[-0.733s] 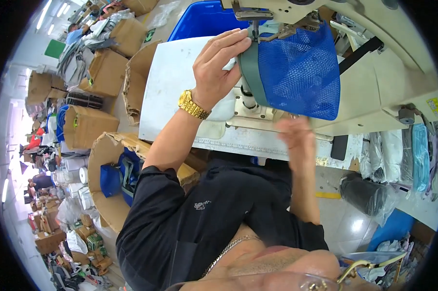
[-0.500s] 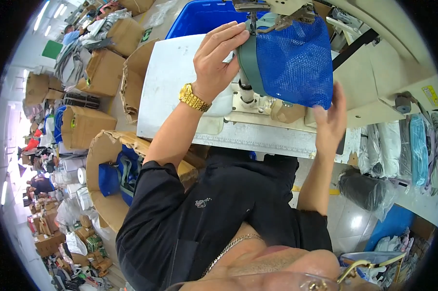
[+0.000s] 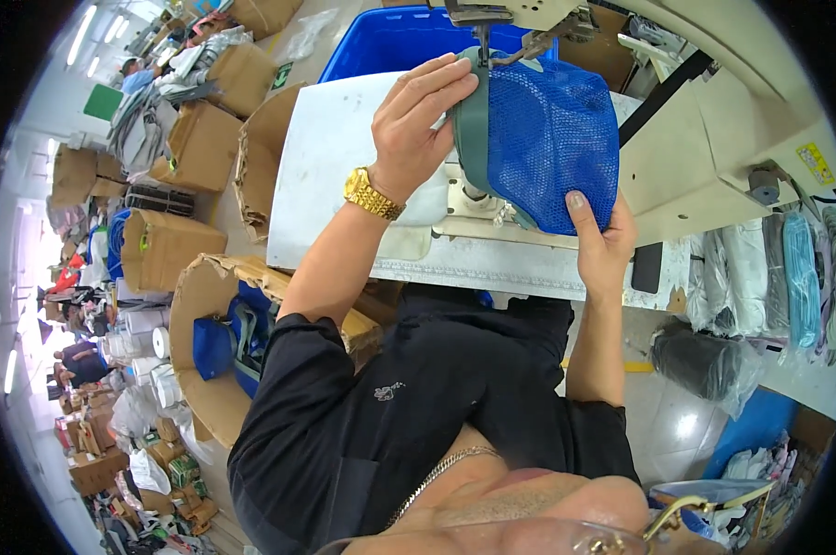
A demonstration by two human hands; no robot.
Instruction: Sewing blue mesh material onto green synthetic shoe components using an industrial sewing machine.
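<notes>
Under the needle and presser foot (image 3: 482, 57) of a sewing machine (image 3: 732, 120) is a blue mesh piece (image 3: 552, 139) with a grey-green band (image 3: 471, 139) along its left edge. My left hand (image 3: 418, 116) lies with straight fingers on the band, fingertips just left of the presser foot and thumb lower down, partly hidden. A gold watch (image 3: 372, 193) is on that wrist. At the lower right corner of the mesh, my right hand (image 3: 603, 236) pinches it, thumb in front and fingers behind.
Behind the white worktable (image 3: 321, 166) stands a blue bin (image 3: 381, 37). An opened cardboard box (image 3: 201, 305) at my left holds blue and grey-green pieces. Wrapped rolls (image 3: 797, 268) stand to the right. Boxes and fabric piles fill the far left, where other people work.
My right hand has moved left and slightly down, and its thumb now rests on the front of the mesh. The mesh has swung down and left; my left hand has barely shifted.
</notes>
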